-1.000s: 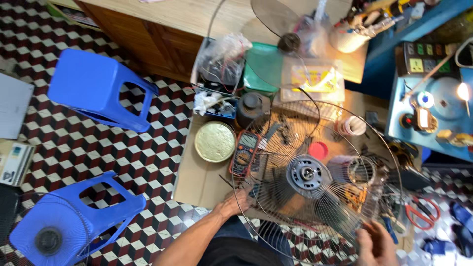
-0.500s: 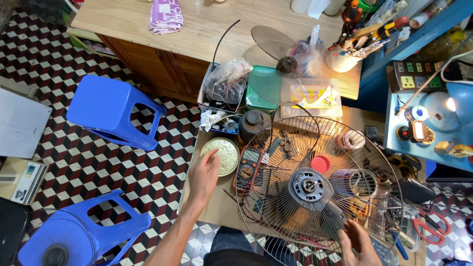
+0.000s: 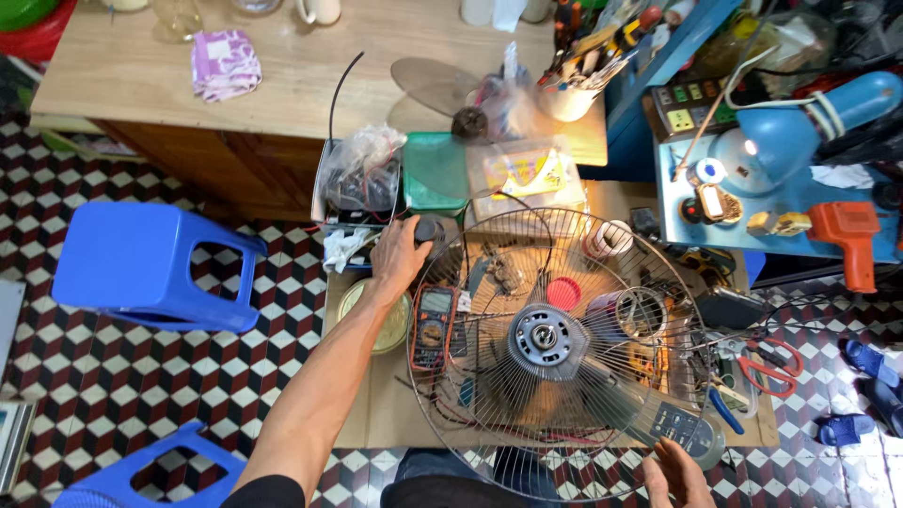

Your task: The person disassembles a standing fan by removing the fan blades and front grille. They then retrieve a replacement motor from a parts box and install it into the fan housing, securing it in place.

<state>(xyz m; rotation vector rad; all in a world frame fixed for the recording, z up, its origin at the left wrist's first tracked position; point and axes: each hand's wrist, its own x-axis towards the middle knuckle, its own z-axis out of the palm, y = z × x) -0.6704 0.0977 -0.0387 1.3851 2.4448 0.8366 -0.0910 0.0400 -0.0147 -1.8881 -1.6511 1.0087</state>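
L hand [image 3: 400,254] hides dark object, R hand [image 3: 679,475] cropped

The left hand [image 3: 400,252] reaches far forward on a straightened arm, fingers curled as if gripping, beyond the fan guard [image 3: 555,339], while the right hand [image 3: 679,473] rests open-fingered at its near rim.

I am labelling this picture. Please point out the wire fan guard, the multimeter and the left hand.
wire fan guard [image 3: 602,282]: head view, upper wires.
multimeter [image 3: 435,325]: head view, its dial.
left hand [image 3: 400,254]: head view, back of the hand.
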